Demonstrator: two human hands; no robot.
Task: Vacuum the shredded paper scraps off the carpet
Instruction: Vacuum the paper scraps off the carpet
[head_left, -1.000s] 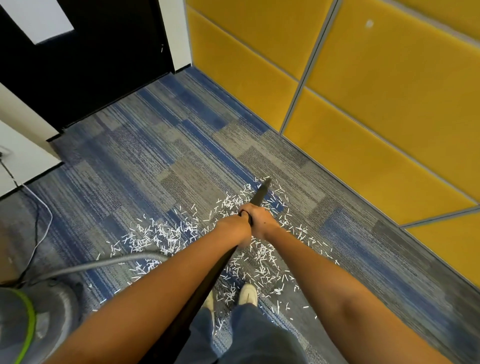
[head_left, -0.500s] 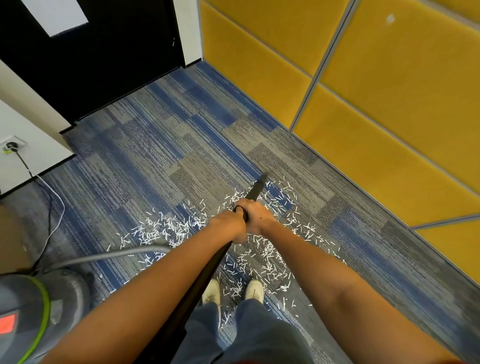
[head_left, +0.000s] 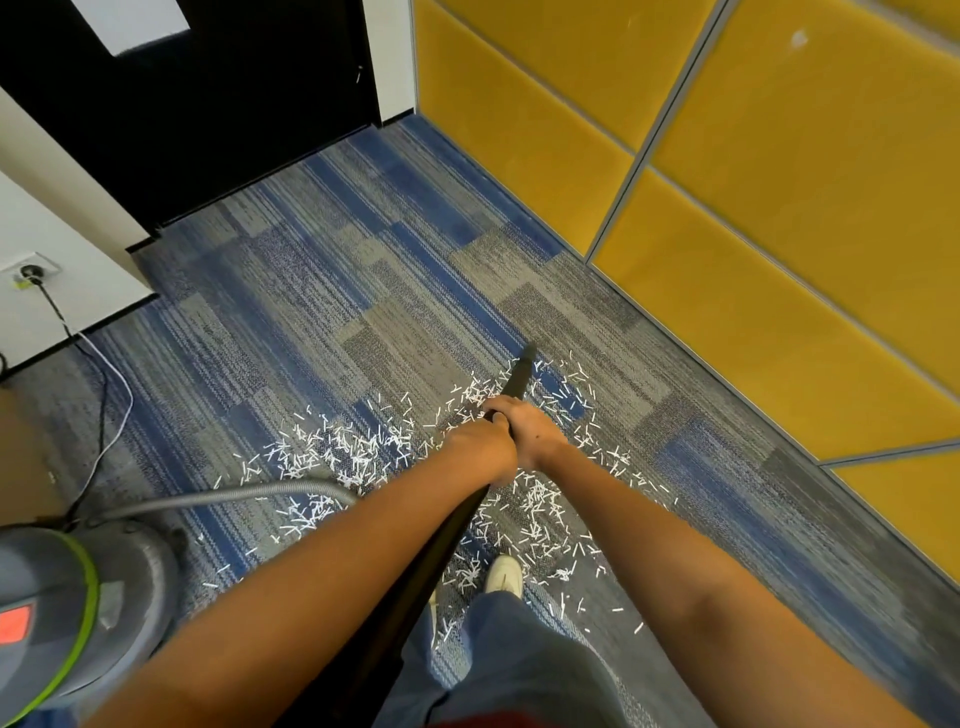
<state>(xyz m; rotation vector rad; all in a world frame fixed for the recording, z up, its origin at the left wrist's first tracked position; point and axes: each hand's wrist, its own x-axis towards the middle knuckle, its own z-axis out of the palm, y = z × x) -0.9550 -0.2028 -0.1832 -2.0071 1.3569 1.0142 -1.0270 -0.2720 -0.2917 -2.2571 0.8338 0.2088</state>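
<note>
Fingers (head_left: 506, 405) tight around wand (head_left: 519, 376); left hand (head_left: 480, 447) against right hand (head_left: 532, 431)

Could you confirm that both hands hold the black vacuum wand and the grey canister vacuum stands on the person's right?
Not quite: the head view shows the canister vacuum on the person's left; the left hand and right hand do hold the black vacuum wand.

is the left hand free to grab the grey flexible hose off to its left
Probably not yet: the left hand grips the black vacuum wand behind the right hand. The grey flexible hose runs uncovered over the blue-grey carpet, so letting go should free the way.
</note>
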